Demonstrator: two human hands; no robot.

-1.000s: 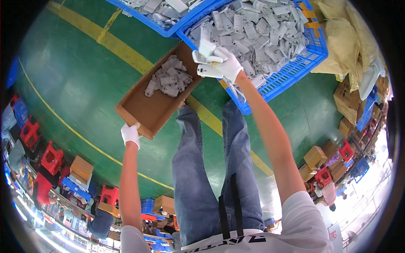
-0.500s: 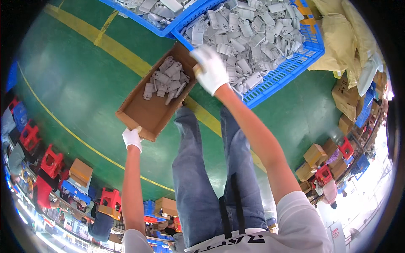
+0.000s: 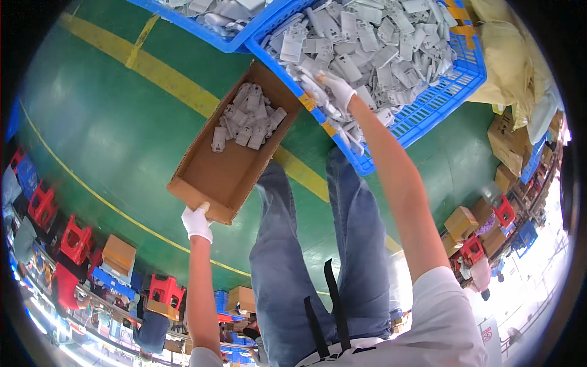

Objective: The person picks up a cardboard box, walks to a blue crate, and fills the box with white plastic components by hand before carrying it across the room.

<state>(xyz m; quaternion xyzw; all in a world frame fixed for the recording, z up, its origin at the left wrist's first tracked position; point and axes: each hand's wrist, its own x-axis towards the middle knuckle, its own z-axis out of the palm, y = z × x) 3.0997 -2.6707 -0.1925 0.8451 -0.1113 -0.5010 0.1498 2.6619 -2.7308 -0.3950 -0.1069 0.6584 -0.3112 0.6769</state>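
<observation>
My left hand (image 3: 197, 223), in a white glove, grips the near end of a brown cardboard box (image 3: 205, 177). The box is tilted, and a heap of small white plastic parts (image 3: 249, 116) lies toward its far end. Over the near left edge of a blue plastic basket (image 3: 400, 125), my gloved right hand (image 3: 336, 87) reaches into a large pile of similar white plastic parts (image 3: 367, 37). Some parts beside its fingers are smeared by motion. Whether the fingers hold any of them is unclear.
Another blue basket (image 3: 229, 44) of white parts adjoins at the far left. Yellow sacks (image 3: 504, 58) and a carton (image 3: 507, 140) stand at the right. Yellow lines cross the green floor (image 3: 110, 147). Red stools (image 3: 74, 237) and people line the left side.
My right hand has moved from above the box's far right edge into the basket's pile. More white parts lie in the box. My left hand still holds its near end.
</observation>
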